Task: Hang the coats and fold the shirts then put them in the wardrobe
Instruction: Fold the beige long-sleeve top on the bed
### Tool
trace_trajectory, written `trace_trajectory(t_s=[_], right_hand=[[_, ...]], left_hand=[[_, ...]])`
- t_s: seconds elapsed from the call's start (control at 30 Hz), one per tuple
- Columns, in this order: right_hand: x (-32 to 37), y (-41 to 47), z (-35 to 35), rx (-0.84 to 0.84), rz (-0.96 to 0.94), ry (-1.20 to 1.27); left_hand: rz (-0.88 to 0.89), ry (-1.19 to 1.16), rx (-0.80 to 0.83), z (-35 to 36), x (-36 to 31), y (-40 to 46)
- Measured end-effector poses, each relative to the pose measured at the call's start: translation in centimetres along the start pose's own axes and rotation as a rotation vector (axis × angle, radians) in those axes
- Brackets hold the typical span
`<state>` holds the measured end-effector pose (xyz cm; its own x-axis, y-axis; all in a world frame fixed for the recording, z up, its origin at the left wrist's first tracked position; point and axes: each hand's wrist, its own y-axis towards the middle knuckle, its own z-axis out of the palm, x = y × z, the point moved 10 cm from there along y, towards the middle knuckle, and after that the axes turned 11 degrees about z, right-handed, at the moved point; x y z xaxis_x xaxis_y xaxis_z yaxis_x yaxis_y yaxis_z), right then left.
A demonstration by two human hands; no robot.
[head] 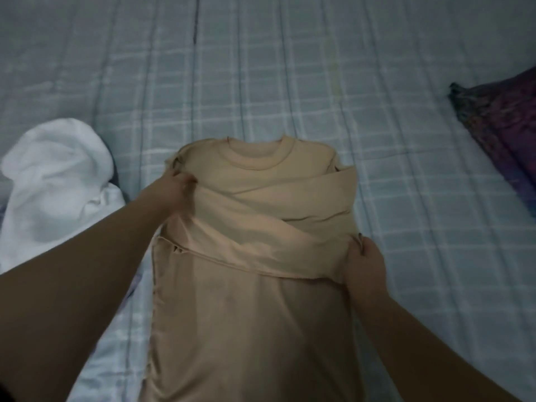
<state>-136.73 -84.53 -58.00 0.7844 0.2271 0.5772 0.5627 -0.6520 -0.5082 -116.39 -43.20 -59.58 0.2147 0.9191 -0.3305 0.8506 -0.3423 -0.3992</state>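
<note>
Head view shows my left hand and right hand pinching the beige shirt's crossed sleeves; uneven tension could skew the fold, I reckon.

Pretty much the whole view is a bed with a pale blue-grey sheet, checked in lighter lines and creased in long ridges running toward the far edge. Light is dim and flat. At the right edge sits a dark purple patterned pillow.
</note>
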Motion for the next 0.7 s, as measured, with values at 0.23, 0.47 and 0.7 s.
trace_trajectory(t_s=[0.23, 0.47, 0.7], right_hand=[[2.5, -1.4, -0.4, -0.085, -0.079, -0.003], [6.2, -0.4, 0.8, -0.167, -0.151, -0.079], [4.2, 1.8, 2.7, -0.159, -0.057, -0.184]], left_hand=[[-0.024, -0.074, -0.222, -3.6, 3.4, -0.7], [-0.126, -0.198, -0.259, -6.3, 6.8, 0.8], [-0.243, -0.381, -0.214, -3.1, 8.6, 1.1]])
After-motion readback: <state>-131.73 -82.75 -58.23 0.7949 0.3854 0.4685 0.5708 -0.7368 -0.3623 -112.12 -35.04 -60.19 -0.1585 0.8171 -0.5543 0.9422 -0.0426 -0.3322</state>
